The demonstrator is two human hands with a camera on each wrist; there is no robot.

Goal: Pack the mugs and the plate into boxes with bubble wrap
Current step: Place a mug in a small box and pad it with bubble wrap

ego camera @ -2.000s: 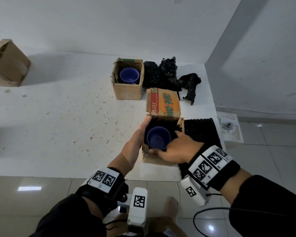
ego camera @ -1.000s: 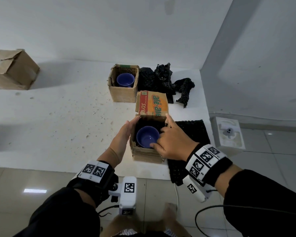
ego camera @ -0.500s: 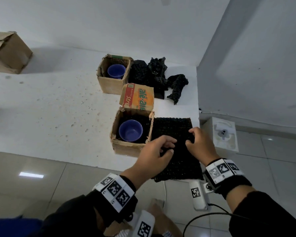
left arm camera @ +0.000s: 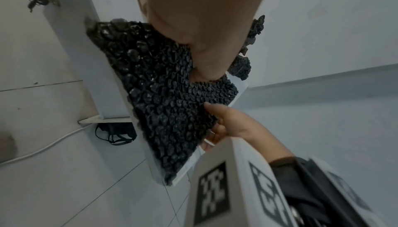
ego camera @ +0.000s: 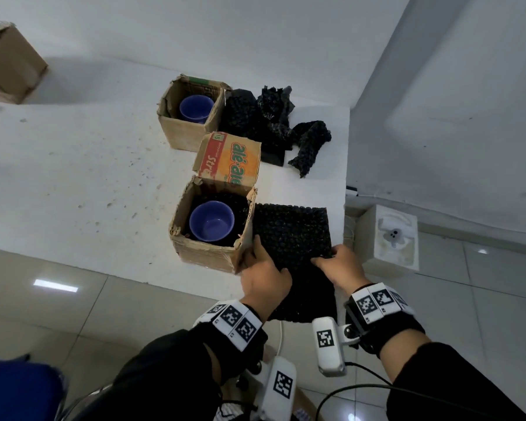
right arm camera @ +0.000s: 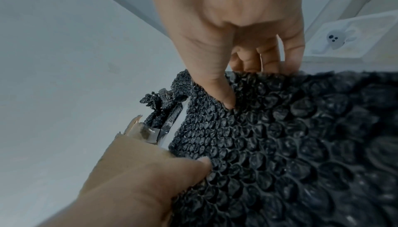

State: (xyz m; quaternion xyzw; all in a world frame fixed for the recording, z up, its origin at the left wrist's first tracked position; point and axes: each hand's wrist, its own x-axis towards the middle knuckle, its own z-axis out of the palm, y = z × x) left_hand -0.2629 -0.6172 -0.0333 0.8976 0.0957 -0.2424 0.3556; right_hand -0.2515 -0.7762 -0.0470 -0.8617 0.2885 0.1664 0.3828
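A flat sheet of black bubble wrap [ego camera: 292, 235] [left arm camera: 170, 110] [right arm camera: 290, 154] lies at the table's front right and overhangs the edge. My left hand [ego camera: 263, 273] pinches its left edge, thumb on top, right beside the near box. My right hand [ego camera: 339, 262] [right arm camera: 243, 64] pinches its right edge, thumb on top and fingers underneath. The near cardboard box [ego camera: 207, 253], lined with black wrap, holds a blue mug [ego camera: 211, 220]; its printed flap stands up. Farther back, a second cardboard box [ego camera: 186, 129] holds another blue mug [ego camera: 196, 108]. No plate is in view.
Crumpled black bubble wrap [ego camera: 274, 123] is heaped behind the sheet at the back right. A closed cardboard box [ego camera: 8, 62] sits at the far left of the white table [ego camera: 73, 183]. A white carton [ego camera: 387, 238] stands on the tiled floor right of the table.
Both hands left the near box and its mug and moved right onto the flat bubble wrap sheet, which they now pinch at its two side edges.
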